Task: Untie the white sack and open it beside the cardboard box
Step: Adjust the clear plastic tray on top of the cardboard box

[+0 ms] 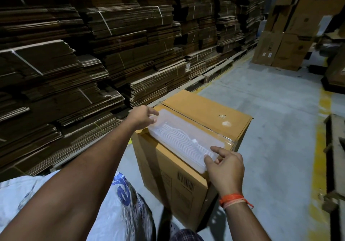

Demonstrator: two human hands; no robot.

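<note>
Sack work not started, far as I can judge. The white sack (61,199) lies low at my left, just beside the cardboard box (186,166), partly under my left forearm. Blue print shows on its woven cloth. Its tied mouth isn't in view, so can't say if the knot's loose or tight; I see no opened mouth.

Both hands are busy w/ smth else: a clear plastic tray (183,141), ribbed in the middle, lying flat on the box top, across the taped seam. My left hand (142,116) is at the tray's far end, fingers curled onto its edge, pinching lightly. My right hand (225,166) is at the near end, thumb and fingertips on the corner, other fingers spread loose. So both are gripping the tray, not the sack. An orange thread band (234,200) sits on my right wrist.

Left to do, I reckon: let go of the tray, find the tie, undo it, spread the mouth.

Room: dim warehouse. Grey concrete floor (270,110) w/ worn yellow line. Bundled flat cardboard stacks (93,54) on pallets fill the left wall. More tall boxes (291,35) stand far right.
</note>
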